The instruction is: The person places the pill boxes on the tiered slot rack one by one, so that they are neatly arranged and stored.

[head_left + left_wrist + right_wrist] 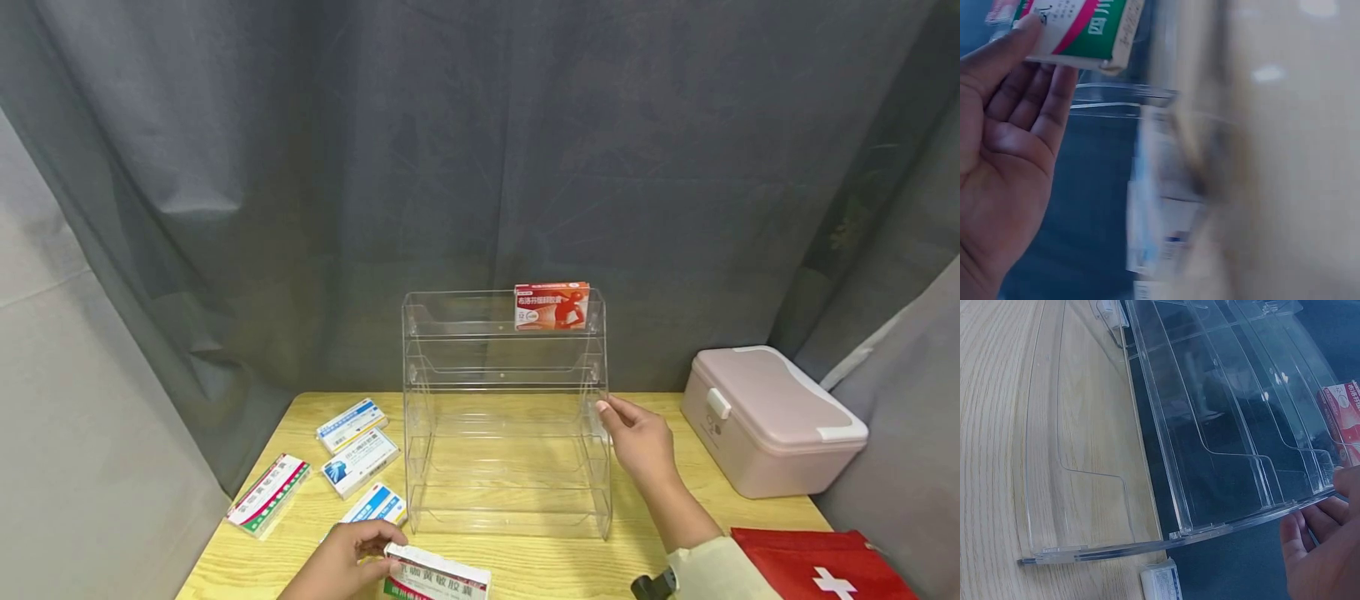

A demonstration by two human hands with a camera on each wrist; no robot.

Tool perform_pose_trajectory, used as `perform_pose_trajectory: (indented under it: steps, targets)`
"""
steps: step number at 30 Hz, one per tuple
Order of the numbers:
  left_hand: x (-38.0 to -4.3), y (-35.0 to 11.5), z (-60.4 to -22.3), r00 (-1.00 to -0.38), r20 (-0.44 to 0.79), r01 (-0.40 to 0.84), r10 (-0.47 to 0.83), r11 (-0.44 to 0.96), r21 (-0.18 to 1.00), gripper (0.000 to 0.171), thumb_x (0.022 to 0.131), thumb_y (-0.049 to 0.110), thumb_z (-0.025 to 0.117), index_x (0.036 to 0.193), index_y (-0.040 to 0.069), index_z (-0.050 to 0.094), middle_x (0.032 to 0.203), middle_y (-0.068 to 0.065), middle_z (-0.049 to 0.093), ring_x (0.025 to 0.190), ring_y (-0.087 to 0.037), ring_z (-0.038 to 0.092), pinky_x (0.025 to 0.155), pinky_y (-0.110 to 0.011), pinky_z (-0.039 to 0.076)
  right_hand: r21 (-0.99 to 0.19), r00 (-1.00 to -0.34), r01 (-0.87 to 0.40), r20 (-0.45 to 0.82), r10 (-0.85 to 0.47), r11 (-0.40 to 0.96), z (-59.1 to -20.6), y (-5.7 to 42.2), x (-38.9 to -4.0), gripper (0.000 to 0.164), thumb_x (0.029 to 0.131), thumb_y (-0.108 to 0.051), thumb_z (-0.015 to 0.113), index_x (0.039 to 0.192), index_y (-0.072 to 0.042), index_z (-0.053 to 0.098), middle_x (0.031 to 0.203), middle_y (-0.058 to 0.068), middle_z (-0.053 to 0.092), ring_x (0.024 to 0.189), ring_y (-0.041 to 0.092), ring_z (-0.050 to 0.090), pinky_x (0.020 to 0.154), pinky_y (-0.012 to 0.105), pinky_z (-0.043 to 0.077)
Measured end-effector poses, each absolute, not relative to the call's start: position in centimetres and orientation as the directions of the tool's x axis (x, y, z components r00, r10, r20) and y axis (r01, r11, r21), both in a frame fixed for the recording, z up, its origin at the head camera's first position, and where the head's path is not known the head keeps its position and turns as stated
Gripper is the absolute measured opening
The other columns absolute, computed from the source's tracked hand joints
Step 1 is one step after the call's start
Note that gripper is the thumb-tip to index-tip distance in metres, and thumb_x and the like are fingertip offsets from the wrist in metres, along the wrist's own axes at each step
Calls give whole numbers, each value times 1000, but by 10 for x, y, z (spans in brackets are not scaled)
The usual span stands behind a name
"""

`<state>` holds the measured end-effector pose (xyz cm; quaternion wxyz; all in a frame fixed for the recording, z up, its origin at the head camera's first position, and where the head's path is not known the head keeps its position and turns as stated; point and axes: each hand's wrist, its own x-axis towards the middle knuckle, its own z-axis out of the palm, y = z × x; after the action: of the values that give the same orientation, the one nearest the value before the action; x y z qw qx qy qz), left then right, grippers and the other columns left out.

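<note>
My left hand (pixel 341 562) pinches a white, green and magenta medicine box (pixel 442 575) at its left end, in front of a clear tiered display rack (pixel 510 523). The left wrist view shows the thumb on the face of this box (pixel 1094 31). At the rack's right side, my right hand (pixel 641 437) grips the upright edge; in the right wrist view its thumb lies by the rim, with the other fingers beyond it. A red and white medicine box (pixel 552 306) stands in the top tier, at the right end.
Left of the rack lie another green-and-white box (pixel 268 495), a blue-and-white box (pixel 352 425), a white box with a blue head picture (pixel 362 462) and one more blue-and-white box (pixel 378 505). A pink lidded case (pixel 772 425) and a red pouch (pixel 821 567) are at right.
</note>
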<state>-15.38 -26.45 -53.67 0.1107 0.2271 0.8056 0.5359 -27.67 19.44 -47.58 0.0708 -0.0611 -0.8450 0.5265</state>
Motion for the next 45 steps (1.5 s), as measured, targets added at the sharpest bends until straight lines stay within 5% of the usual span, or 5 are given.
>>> perform_pose_trajectory:
  steps: [15,20,26,31,45]
  targets:
    - [-223,-255,-385,-829,555,547,66,294,783,26,96,-10,76,122,-7,72,109,21,78,96,1,76,83,-18,63,-901,-982,25,60,179,434,-476,193,-276,63,110,-54,60,156,-11,61,149,19,66,146,44,58,121,61,48]
    - [-266,-239,-347,-826,563,539,-5,279,794,27,95,-7,80,121,-7,73,105,12,82,90,-1,76,78,-18,63,-900,-982,30,53,179,436,-477,196,-277,62,111,-54,61,156,-11,60,151,18,65,147,44,56,122,61,47]
    - [-309,-227,-309,-841,539,479,-48,399,782,28,99,10,83,126,5,76,127,-13,80,104,-1,74,90,-16,61,-902,-982,32,52,183,430,-477,196,-278,62,110,-54,62,156,-12,61,150,17,66,146,43,57,121,60,47]
    - [-332,-218,-291,-847,529,454,-45,455,766,28,99,13,83,126,9,77,128,-11,79,111,-10,74,99,-25,62,-905,-980,28,59,191,425,-477,194,-277,57,110,-49,65,154,-13,63,148,17,67,144,44,59,120,60,49]
    - [-366,-200,-299,-832,550,520,-80,239,820,29,97,0,82,123,-7,73,110,-9,79,94,-2,74,80,-17,62,-905,-978,11,78,192,425,-476,196,-275,57,110,-50,65,153,-13,65,148,15,68,143,42,61,119,59,50]
